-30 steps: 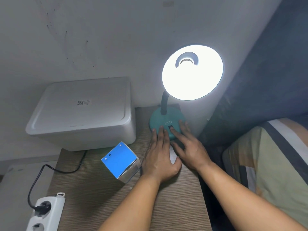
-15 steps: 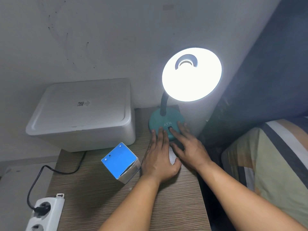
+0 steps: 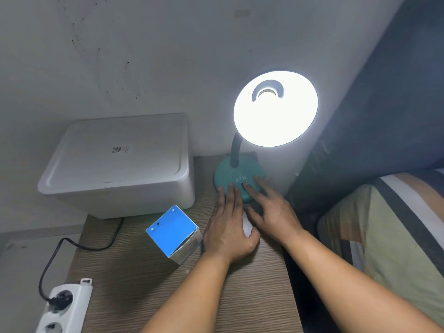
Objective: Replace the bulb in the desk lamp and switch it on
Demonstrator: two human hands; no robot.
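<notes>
The teal desk lamp stands at the back of the wooden table, its round base [image 3: 228, 173] marked ATN. Its shade [image 3: 276, 109] glows bright white, with the bulb lit inside. My left hand [image 3: 229, 227] lies flat on the table, fingertips touching the front of the base. My right hand [image 3: 271, 210] rests with straight fingers on the base, one fingertip on the dark switch [image 3: 245, 185]. A blue bulb box [image 3: 173, 233] lies tilted just left of my left hand.
A white lidded box [image 3: 120, 164] sits at the back left of the wooden table [image 3: 144, 284]. A white power strip [image 3: 64, 306] with a black plug and cable lies at the front left. A striped pillow [image 3: 389, 236] is on the right.
</notes>
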